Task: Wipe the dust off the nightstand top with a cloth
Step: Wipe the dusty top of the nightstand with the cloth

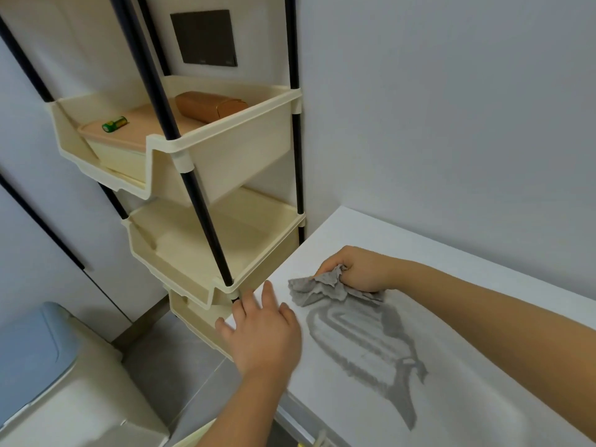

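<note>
White nightstand tabletop (419, 253) runs along the right wall. Cloth (317, 287): grey, thin, crumpled into a loose wad with ragged folds; its left end is fanned out flat on the tabletop, toward the far left part of the surface. Right hand (358, 269) clenched around the cloth's right end, fingers curled over the bunched fabric, knuckles up, forearm coming in from the near right. Just near of the cloth, a grey smear (371, 343) marks the white top: curved parallel streaks that trail toward the near right. Left hand (264, 330) released, fingers spread and fairly straight, lying over the tabletop's left edge, holding nothing. Left of the tabletop, a cream shelf rack (225, 156) on black poles, 3 tiers visible. Top tier holds a pink-lidded box (145, 127) with 1 green battery (114, 124) on it, and a brown case (209, 108) behind. Blue-lidded bin (29, 356) at near left. Dark square panel (203, 37) on the far wall.
</note>
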